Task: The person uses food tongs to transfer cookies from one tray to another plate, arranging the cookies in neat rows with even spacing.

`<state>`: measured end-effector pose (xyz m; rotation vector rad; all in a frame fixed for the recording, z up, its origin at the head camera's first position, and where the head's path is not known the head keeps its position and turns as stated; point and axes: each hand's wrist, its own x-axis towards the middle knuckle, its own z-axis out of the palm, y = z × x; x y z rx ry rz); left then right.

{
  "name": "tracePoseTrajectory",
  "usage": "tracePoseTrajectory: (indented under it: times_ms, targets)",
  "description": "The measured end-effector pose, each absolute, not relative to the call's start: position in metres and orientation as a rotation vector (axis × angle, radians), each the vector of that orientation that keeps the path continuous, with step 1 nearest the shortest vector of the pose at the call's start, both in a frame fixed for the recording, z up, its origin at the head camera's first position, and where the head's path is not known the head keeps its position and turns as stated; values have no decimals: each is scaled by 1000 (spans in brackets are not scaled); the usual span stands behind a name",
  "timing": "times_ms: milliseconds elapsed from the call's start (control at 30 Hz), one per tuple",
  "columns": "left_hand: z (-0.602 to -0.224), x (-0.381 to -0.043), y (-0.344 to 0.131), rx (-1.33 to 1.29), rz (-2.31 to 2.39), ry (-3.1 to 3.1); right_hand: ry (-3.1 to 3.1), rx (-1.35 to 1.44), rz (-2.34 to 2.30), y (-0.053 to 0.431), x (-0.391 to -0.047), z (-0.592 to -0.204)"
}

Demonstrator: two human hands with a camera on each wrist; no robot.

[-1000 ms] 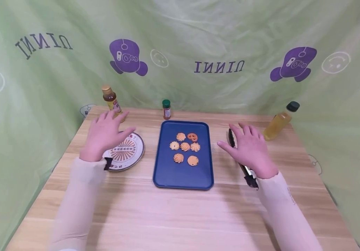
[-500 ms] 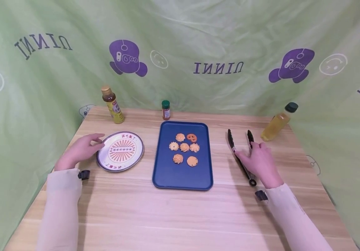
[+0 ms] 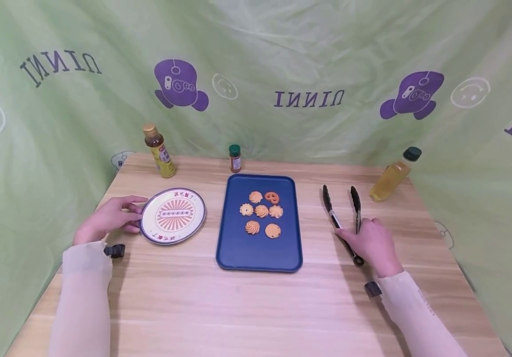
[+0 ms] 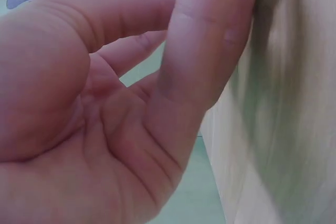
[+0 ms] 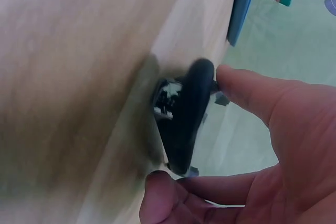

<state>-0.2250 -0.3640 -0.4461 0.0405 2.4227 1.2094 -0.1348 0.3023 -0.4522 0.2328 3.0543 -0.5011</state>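
Observation:
At the left, a white plate [image 3: 173,216] with a red ray pattern lies on the table. My left hand [image 3: 112,216] holds its left rim, fingers bent at the edge; the left wrist view shows the curled left hand [image 4: 142,87] close up, with the plate hardly visible. On the right side, black-and-metal tongs [image 3: 328,198] lie with their tips spread and pointing away. My right hand [image 3: 373,245] grips them near the hinge, thumb on one arm and fingers at the other. The right wrist view shows the tongs' dark end [image 5: 189,114] between thumb and fingers.
A blue tray [image 3: 259,255] holding several cookies [image 3: 261,211] and a pretzel [image 3: 272,198] lies centrally. Behind stand a brown sauce bottle [image 3: 160,153] and a green-capped spice jar [image 3: 235,159]. A yellow oil bottle [image 3: 391,179] stands back right, near the green curtain [image 3: 256,44].
Both hands have come down from above the table. The left moved outward to the plate's rim, and the plate shifted slightly right. The right reached the tongs, slid toward their hinge and took hold.

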Motion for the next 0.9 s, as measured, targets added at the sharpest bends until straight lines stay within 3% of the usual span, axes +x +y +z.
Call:
tracePoseTrajectory:
  times_ms: [900]
  targets:
    - [-453,-223,-365,133,1307,2388,3114,263,-552,305,-134,-456]
